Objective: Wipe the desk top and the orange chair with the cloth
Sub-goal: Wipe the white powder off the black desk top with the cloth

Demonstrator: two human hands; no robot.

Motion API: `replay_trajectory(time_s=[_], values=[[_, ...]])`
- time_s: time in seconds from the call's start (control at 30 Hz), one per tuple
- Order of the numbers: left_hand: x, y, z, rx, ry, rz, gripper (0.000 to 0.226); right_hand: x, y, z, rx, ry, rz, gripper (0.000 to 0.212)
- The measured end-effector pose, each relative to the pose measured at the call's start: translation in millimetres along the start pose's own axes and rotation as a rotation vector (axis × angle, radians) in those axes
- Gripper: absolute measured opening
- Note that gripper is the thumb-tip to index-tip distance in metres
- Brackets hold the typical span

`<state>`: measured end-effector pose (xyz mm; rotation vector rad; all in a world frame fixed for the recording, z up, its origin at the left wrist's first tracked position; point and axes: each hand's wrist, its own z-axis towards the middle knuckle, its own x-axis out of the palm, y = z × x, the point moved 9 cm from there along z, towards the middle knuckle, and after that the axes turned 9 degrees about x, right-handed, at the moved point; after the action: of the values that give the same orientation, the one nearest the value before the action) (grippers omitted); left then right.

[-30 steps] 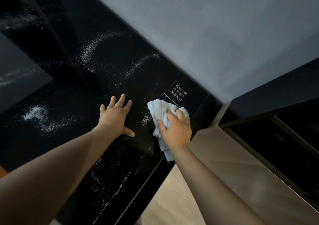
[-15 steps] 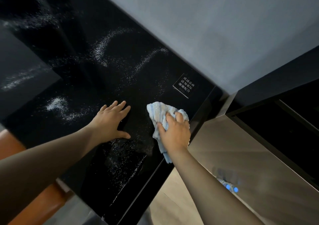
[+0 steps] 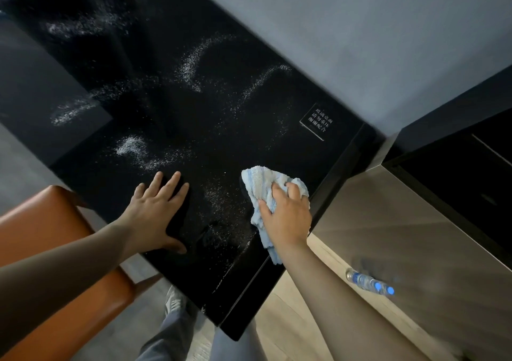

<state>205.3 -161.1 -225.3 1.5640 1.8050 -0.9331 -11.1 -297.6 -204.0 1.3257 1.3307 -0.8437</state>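
Note:
A glossy black desk top carries streaks of white powder. My right hand grips a bunched blue and white cloth and presses it on the desk near the right edge. My left hand lies flat on the desk with fingers spread, to the left of the cloth. The orange chair stands at the lower left, partly hidden under my left forearm.
A small sign with white characters lies near the desk's far right corner. A grey wall runs behind. A low wooden cabinet stands to the right with a plastic bottle lying on it. My legs and a shoe are below.
The view has pulled back and down, bringing the orange chair, my legs and the bottle into sight. Both hands have drawn nearer the desk's front edge; the cloth stays under my right hand.

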Motion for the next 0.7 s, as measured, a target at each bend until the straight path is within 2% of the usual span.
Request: replay_trajectory(time_s=[0.2, 0.7], values=[[20.5, 6.2, -10.8, -0.011, 0.028, 0.017, 0.139, 10.2, 7.4, -30.6, 0.002, -0.001, 0.007, 0.050], [24.4, 8.7, -8.2, -0.001, -0.023, -0.079, 0.139, 32.3, 24.3, -100.6, 0.061, -0.026, 0.009, 0.051]])
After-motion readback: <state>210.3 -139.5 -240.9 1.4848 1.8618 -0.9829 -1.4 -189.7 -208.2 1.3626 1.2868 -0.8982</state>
